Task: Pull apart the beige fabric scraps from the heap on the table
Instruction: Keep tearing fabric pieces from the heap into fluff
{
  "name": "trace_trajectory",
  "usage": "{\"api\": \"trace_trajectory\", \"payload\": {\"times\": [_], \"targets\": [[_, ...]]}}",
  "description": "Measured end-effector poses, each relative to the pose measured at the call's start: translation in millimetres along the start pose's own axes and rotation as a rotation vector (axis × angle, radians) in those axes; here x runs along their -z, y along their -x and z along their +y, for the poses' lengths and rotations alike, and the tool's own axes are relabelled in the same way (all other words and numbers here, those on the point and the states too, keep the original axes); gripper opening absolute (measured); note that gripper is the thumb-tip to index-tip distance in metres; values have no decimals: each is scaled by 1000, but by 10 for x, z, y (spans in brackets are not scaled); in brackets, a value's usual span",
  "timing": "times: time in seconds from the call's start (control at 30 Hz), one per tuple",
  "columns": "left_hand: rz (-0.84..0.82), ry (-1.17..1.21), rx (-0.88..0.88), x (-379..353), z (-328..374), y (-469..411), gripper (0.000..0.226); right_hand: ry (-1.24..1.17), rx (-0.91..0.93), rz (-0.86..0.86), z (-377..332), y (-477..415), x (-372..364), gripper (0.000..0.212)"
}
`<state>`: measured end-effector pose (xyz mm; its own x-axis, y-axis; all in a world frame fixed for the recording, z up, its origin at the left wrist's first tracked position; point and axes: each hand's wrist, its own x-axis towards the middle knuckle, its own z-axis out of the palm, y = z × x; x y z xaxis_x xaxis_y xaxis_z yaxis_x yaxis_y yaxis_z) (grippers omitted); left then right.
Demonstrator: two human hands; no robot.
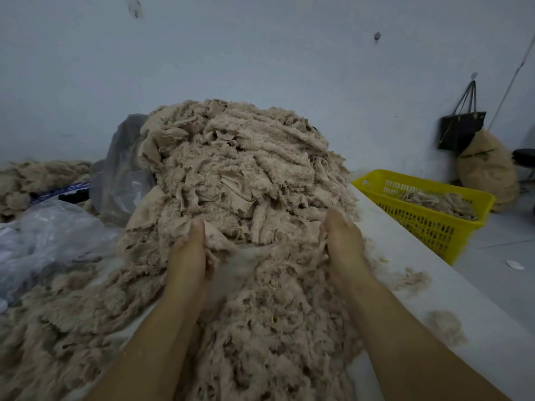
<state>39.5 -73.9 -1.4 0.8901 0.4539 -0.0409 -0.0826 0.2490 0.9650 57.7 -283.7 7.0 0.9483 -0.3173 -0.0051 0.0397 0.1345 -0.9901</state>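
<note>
A tall heap of beige fabric scraps (240, 172) rises at the middle of the white table (434, 273). Looser beige scraps (278, 322) spread from its foot toward me. My left hand (188, 256) is at the heap's near foot and grips a fold of beige fabric between thumb and fingers. My right hand (344, 241) is dug into the scraps at the heap's right foot, its fingers buried and curled round fabric. A thin stretch of fluffy material spans the gap between both hands.
Clear plastic bags (58, 233) lie on the left, with another scrap pile (37, 180) behind them. A yellow basket (428, 209) holding scraps stands off the table's right edge. A dark bag (460, 128) hangs on the wall above a stuffed sack (486, 169).
</note>
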Motion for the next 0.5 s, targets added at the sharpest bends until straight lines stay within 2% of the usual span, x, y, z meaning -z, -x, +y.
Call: {"api": "trace_trajectory", "payload": {"times": [0.1,0.17,0.23,0.33,0.4,0.5], "targets": [[-143,-86,-75,-41,-25,89,50,215,167,-160,40,75,-81,12],[-235,-225,-148,-104,-85,171,61,299,315,-264,42,176,-198,17],[-292,-330,-169,-143,-104,235,69,319,378,-447,30,294,-264,16],[-353,-307,-106,-176,-100,271,66,483,406,-614,97,347,-288,27],[-350,-274,-94,-183,-106,264,63,508,423,-581,119,331,-299,30],[-371,-199,-106,-191,-104,261,69,439,478,-396,93,288,-277,30]]}}
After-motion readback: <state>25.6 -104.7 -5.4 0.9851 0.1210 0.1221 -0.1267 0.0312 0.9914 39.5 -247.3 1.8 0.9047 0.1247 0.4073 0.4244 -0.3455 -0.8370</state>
